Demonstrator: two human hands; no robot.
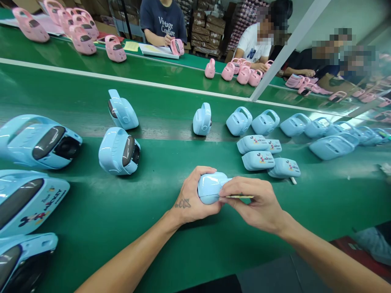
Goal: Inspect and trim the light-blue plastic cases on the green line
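Near the middle of the bench, my left hand [195, 199] is wrapped around a glossy light-blue plastic device [210, 188], its rounded end facing up. My right hand [253, 203] pinches a thin, flat yellowish strip [241, 196], held level with its tip at the seam on the device's right side. Fingers hide the strip's tip and the device's lower part, so I cannot tell whether the strip enters the seam. Just beyond my hands lie several blue covers [259, 160] printed with a cartoon mouse and "MICKEY".
Blue handled devices with dark windows [49, 142] stand at left; others [240, 121] line the green belt [168, 118] behind. A metal post [284, 53] rises at right. Across the bench, people [163, 24] handle pink devices [115, 49].
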